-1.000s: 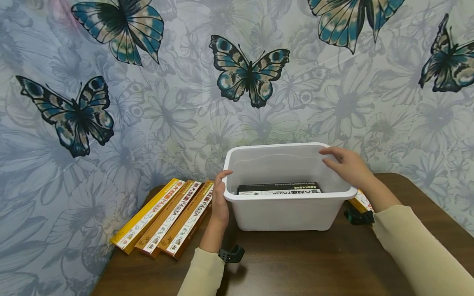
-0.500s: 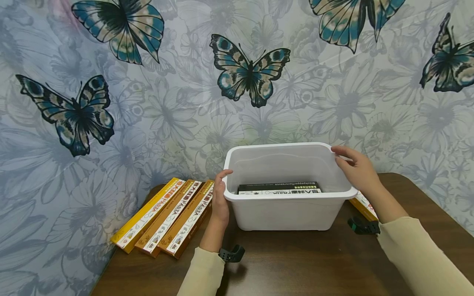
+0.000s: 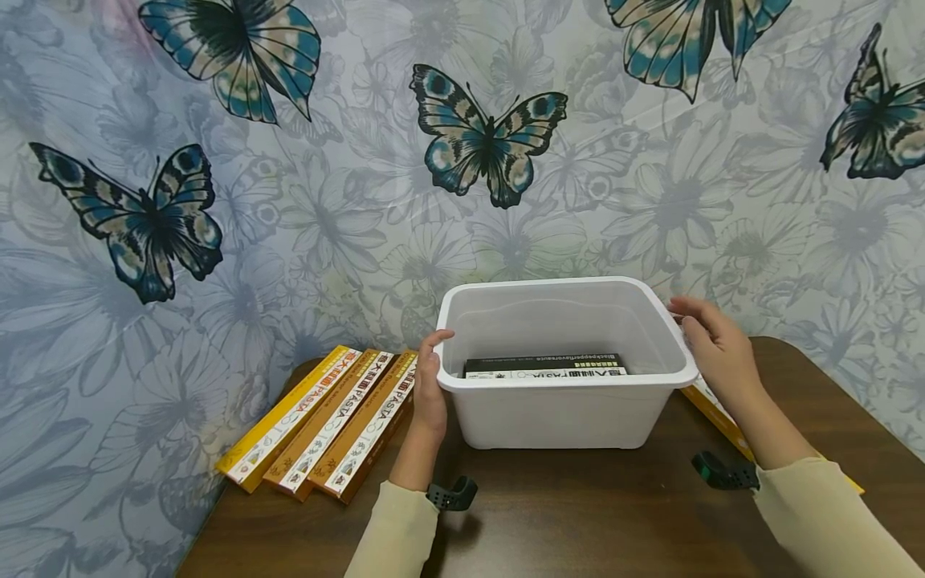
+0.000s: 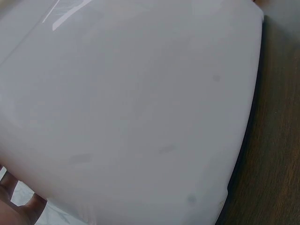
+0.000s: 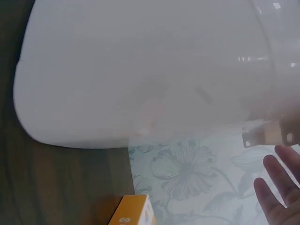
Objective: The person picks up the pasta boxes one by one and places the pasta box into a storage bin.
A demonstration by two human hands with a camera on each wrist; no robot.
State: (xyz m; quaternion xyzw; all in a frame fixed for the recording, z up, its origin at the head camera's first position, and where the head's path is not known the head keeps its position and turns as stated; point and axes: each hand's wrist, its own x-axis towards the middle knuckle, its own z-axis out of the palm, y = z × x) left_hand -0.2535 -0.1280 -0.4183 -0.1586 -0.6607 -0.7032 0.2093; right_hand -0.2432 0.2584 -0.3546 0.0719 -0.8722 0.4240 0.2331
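A white plastic storage bin stands on the table, filling much of both wrist views. My left hand grips its left rim, one digit hooked over the top. Beside the right rim is my right hand, its fingertips right at the edge in the head view. In the right wrist view, several fingers of that hand are spread outside the bin wall. Inside the bin lies a black-and-white pasta box; its lower part is hidden by the front wall.
Left of the bin lie a yellow pasta box and two brown pasta boxes, side by side. Another yellow box lies partly under my right forearm. The brown wooden table meets a butterfly-patterned wall behind.
My right hand has moved right, from over the bin's back right corner to outside its right rim. More of the yellow box under that arm shows. My left hand stays put.
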